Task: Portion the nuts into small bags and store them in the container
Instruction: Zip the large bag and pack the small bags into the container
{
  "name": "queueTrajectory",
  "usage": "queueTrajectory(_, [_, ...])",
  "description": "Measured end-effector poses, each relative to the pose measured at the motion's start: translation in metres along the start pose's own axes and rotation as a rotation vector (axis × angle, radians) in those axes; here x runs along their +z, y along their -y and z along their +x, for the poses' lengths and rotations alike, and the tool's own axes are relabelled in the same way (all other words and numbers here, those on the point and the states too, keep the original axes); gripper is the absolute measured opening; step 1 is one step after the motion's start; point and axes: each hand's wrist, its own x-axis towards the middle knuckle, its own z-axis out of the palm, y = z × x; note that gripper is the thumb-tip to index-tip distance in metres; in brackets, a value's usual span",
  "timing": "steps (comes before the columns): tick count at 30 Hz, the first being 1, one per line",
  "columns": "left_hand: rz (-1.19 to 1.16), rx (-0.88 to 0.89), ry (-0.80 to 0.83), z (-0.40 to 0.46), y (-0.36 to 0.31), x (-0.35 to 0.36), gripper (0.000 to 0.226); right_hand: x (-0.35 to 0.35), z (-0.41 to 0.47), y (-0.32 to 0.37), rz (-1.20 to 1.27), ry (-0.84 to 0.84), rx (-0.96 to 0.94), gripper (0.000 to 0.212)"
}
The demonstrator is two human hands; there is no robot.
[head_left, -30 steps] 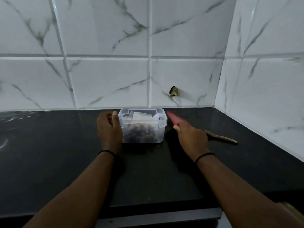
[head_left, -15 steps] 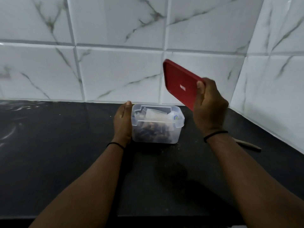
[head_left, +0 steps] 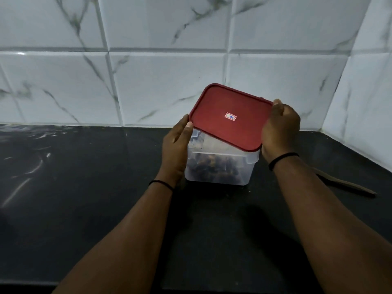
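The red lid [head_left: 230, 117] is being held tilted over the clear tub [head_left: 220, 166] on the dark surface [head_left: 84, 177], gripped at its right edge by the right hand [head_left: 280, 126]; stiff and light, probably. The tub is being steadied by the flat, uncurled left hand [head_left: 177, 145]; bagged nuts [head_left: 212, 167] are being seen inside

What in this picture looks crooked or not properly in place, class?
The red lid sits askew on the clear container: it is tilted, and the near left corner is still open, showing the bags inside. The right hand grips its right edge; the left hand steadies the container's side. Nothing looks spilled.
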Motion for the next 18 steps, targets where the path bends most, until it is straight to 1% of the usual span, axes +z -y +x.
queueTrajectory(2, [0.039,0.061,-0.038,0.001,-0.003,0.0,0.036,0.001,-0.001,-0.001,0.116,0.036,0.049,0.035])
queueTrajectory(4, [0.061,0.116,-0.078,0.003,-0.004,0.001,0.033,0.002,-0.001,0.0,0.187,0.121,0.096,0.02])
queueTrajectory(5, [0.058,0.129,-0.104,0.003,-0.005,0.001,0.033,0.002,-0.002,0.002,0.216,0.168,0.122,0.017])
queueTrajectory(7, [0.041,0.129,-0.167,0.005,-0.005,-0.002,0.033,-0.001,-0.003,0.004,0.211,0.242,0.118,0.025])
queueTrajectory(9, [0.011,0.117,-0.199,0.005,-0.008,-0.004,0.028,-0.005,-0.002,0.001,0.147,0.282,0.103,0.03])
queueTrajectory(12, [-0.024,0.074,-0.212,0.004,-0.007,-0.006,0.022,-0.008,0.0,-0.011,0.075,0.327,0.142,0.03])
queueTrajectory(15, [0.024,0.072,-0.226,0.002,-0.004,-0.006,0.009,-0.012,-0.001,-0.019,0.062,0.361,0.146,0.027])
queueTrajectory(18, [0.092,0.087,-0.246,0.0,-0.002,-0.004,0.012,-0.012,-0.006,-0.021,0.067,0.388,0.175,0.021])
